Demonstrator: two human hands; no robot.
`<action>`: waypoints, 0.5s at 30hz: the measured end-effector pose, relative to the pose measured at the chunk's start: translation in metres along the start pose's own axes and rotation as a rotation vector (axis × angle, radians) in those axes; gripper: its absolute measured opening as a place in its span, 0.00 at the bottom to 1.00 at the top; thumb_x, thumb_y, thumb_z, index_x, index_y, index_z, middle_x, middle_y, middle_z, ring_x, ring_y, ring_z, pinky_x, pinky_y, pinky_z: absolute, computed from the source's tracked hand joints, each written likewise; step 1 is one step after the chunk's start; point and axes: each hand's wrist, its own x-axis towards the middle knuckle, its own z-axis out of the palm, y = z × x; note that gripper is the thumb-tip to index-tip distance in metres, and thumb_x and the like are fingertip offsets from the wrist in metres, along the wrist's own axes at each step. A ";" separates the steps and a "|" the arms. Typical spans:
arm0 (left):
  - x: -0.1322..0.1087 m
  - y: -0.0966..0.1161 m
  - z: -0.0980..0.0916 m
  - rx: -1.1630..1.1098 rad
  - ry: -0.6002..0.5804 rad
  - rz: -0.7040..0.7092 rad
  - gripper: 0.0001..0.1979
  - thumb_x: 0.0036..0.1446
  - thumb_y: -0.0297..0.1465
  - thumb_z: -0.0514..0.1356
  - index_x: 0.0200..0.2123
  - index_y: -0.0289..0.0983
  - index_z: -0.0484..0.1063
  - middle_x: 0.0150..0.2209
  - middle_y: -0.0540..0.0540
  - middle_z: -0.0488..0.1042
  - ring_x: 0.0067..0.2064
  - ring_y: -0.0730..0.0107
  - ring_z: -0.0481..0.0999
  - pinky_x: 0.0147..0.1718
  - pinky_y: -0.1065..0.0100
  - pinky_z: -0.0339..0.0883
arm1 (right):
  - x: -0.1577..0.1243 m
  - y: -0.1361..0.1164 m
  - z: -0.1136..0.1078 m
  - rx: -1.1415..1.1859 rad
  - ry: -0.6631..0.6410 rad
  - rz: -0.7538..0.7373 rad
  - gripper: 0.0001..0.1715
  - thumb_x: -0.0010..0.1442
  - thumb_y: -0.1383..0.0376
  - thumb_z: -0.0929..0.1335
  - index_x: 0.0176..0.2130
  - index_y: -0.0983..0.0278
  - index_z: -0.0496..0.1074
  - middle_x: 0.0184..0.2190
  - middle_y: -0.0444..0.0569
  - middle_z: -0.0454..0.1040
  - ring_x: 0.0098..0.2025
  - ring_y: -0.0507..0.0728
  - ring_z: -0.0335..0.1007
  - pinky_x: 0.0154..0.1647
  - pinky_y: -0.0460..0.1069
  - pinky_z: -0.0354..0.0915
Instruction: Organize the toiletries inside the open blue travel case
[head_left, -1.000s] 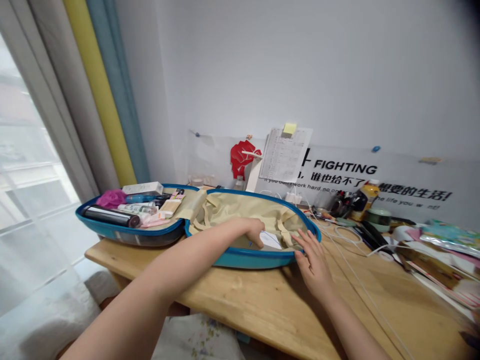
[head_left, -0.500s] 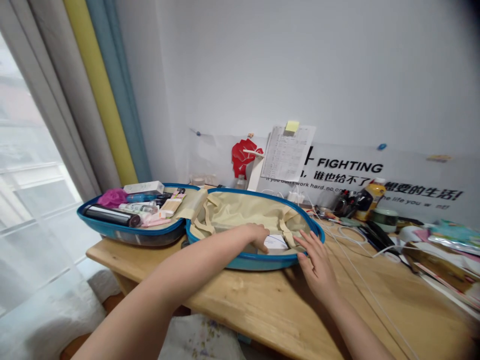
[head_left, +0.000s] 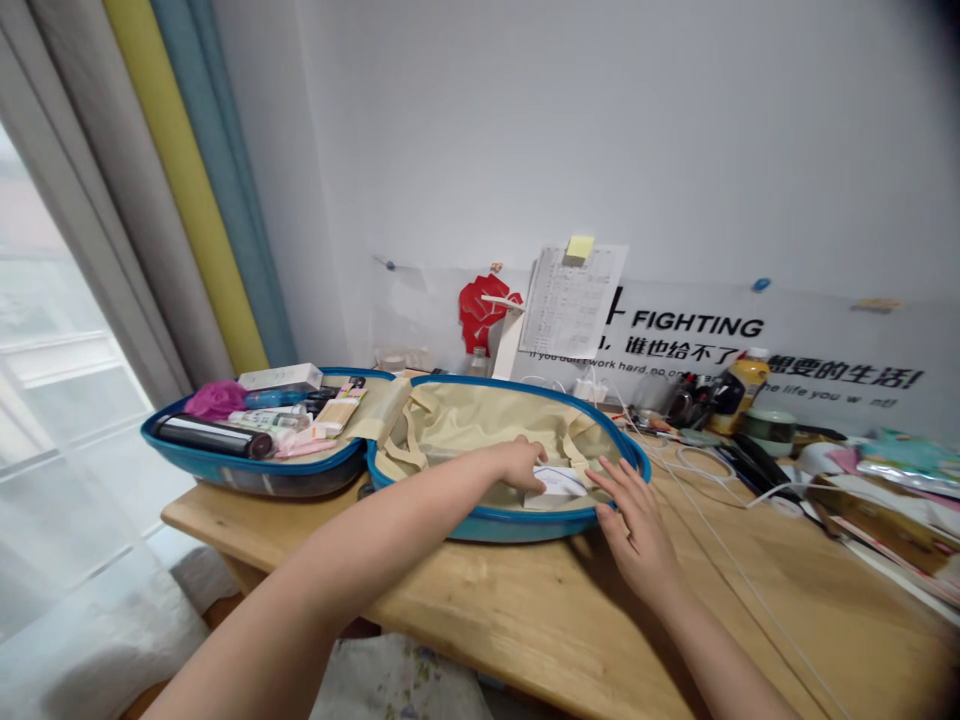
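A blue suitcase lies spread apart on a wooden desk. Its right half has a beige lining with straps. My left hand reaches into that half, fingers curled on a small white box near the front rim. My right hand rests with fingers stretched out on the suitcase's front right rim, just beside the box. The left half is packed with a black tube, a pink item, a white box and several small toiletries.
The right side of the desk holds white cables, an orange-capped bottle, a green bowl, and papers and books. A paper sheet and a "FIGHTING" banner hang on the wall. Curtains and a window stand at the left.
My left hand has lifted the white box slightly higher and rightward inside the right half. My right hand stays on the rim. The view shifted a little.
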 end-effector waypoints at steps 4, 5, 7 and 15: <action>-0.001 0.001 -0.002 -0.035 0.011 -0.018 0.29 0.53 0.39 0.58 0.58 0.39 0.59 0.58 0.40 0.61 0.50 0.65 0.72 0.50 0.69 0.65 | 0.000 -0.001 0.000 0.010 0.005 -0.001 0.23 0.63 0.55 0.58 0.53 0.58 0.69 0.58 0.51 0.66 0.65 0.63 0.51 0.60 0.65 0.56; -0.002 0.001 -0.002 -0.043 0.017 -0.022 0.28 0.54 0.39 0.58 0.57 0.39 0.60 0.58 0.40 0.62 0.50 0.65 0.72 0.50 0.69 0.64 | 0.000 -0.001 0.000 0.011 0.009 0.000 0.23 0.63 0.55 0.58 0.53 0.57 0.69 0.58 0.51 0.66 0.65 0.63 0.52 0.60 0.65 0.56; -0.001 0.001 -0.002 -0.056 0.036 -0.031 0.27 0.54 0.39 0.58 0.56 0.39 0.62 0.57 0.41 0.64 0.50 0.65 0.72 0.50 0.70 0.64 | 0.001 0.000 0.000 0.010 0.005 -0.001 0.23 0.63 0.55 0.58 0.53 0.57 0.68 0.58 0.50 0.66 0.65 0.63 0.52 0.60 0.64 0.56; -0.008 -0.021 -0.028 -0.072 0.357 -0.118 0.22 0.61 0.41 0.49 0.56 0.41 0.62 0.59 0.44 0.63 0.53 0.66 0.70 0.54 0.67 0.60 | 0.002 0.005 0.002 0.010 0.024 -0.026 0.24 0.63 0.54 0.58 0.53 0.58 0.68 0.57 0.51 0.67 0.64 0.63 0.52 0.60 0.65 0.56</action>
